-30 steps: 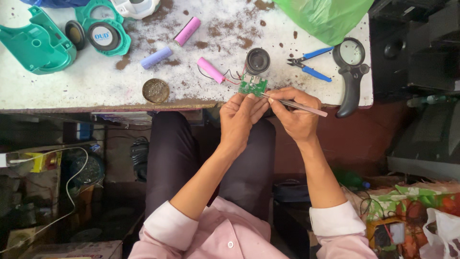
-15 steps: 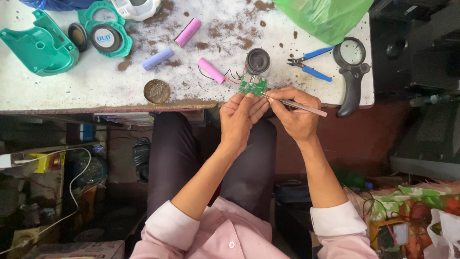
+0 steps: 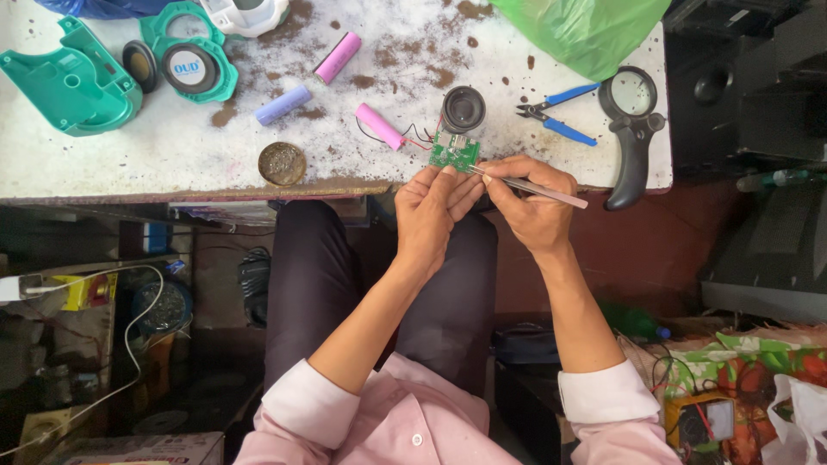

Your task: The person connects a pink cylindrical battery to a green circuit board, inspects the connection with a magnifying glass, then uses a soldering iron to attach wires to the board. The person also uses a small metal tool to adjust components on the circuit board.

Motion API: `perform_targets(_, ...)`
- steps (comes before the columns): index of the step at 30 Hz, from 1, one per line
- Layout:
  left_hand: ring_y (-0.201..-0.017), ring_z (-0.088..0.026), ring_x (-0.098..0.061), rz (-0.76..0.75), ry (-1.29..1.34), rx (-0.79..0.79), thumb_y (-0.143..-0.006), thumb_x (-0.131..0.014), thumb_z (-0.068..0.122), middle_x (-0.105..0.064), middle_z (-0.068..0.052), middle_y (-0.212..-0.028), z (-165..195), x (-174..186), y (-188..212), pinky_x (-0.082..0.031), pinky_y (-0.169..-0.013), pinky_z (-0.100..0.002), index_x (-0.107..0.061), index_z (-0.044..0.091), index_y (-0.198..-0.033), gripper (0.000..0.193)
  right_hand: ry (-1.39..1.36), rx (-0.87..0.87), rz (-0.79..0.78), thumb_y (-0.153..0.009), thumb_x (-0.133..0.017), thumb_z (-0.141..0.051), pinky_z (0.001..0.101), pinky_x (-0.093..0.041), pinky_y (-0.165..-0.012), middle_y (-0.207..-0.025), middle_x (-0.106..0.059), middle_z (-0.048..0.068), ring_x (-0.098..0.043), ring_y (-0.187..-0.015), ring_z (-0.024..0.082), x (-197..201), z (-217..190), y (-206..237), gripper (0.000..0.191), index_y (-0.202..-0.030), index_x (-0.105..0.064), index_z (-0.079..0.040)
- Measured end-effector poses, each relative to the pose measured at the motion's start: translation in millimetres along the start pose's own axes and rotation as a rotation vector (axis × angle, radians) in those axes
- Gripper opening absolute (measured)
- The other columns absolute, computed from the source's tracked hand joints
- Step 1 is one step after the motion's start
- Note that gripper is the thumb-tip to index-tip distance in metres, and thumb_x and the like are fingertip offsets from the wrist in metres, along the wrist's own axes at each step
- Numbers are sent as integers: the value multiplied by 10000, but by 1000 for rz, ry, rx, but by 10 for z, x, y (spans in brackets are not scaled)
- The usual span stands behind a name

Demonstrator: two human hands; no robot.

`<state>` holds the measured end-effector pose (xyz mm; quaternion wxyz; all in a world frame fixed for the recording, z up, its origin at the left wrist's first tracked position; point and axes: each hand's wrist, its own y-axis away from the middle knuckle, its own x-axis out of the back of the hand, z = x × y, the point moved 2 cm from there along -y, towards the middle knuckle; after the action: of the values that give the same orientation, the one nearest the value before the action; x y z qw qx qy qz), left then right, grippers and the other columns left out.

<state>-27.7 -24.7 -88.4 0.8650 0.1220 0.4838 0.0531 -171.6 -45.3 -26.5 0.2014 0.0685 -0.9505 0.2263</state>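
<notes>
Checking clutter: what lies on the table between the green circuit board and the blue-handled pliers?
Head view: only the small round black speaker lies between circuit board and pliers.

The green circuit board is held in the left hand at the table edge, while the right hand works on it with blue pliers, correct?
Not quite. In the head view the right hand holds slim metal tweezers to the green circuit board; the blue pliers lie untouched on the table. The left hand does hold the board.

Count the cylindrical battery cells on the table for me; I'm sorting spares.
3. One pink cell lies near the top centre, a lilac cell just below and left of it, and another pink cell, wired to the green circuit board. The green bag may hide more.
</notes>
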Motion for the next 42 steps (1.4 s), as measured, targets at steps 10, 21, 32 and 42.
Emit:
perform_targets(10,-1066,-289,-725,3,-11,2,-1062,-534,115,-701,-238,-1136,6,-14,10,-602,-999,-407,-620,-103,-1143,248,1,3,3,-937,-740,37,282,-597,-855,-1041,-774,140,-749,-955,179,-2,-12,5,94,-1027,-718,21)
perform_targets(21,-1066,-298,-725,-5,7,-1,-1063,-533,97,-702,-245,-1139,10,3,6,-602,-1002,-417,-621,-110,-1119,232,9,29,2,-939,-736,44,287,-597,-869,-1045,-773,142,-750,-961,182,-15,-29,-1,98,-1033,-717,22)
perform_targets(32,-1065,-296,-727,0,9,1,-1060,-534,101,-704,-245,-1140,9,12,15,-604,-997,-413,-620,-114,-1132,243,23,20,7,-938,-743,43,279,-595,-845,-1032,-774,138,-747,-943,174,-26,-44,17,94,-1026,-717,21)
perform_targets(42,-1059,-285,-727,12,-31,-8,-1059,-527,114,-707,-236,-1142,7,4,23,-607,-978,-395,-625,-96,-1123,241,-128,-36,14,-957,-723,39,274,-600,-865,-1074,-765,153,-736,-975,161,-22,45,62,106,-1063,-710,38)
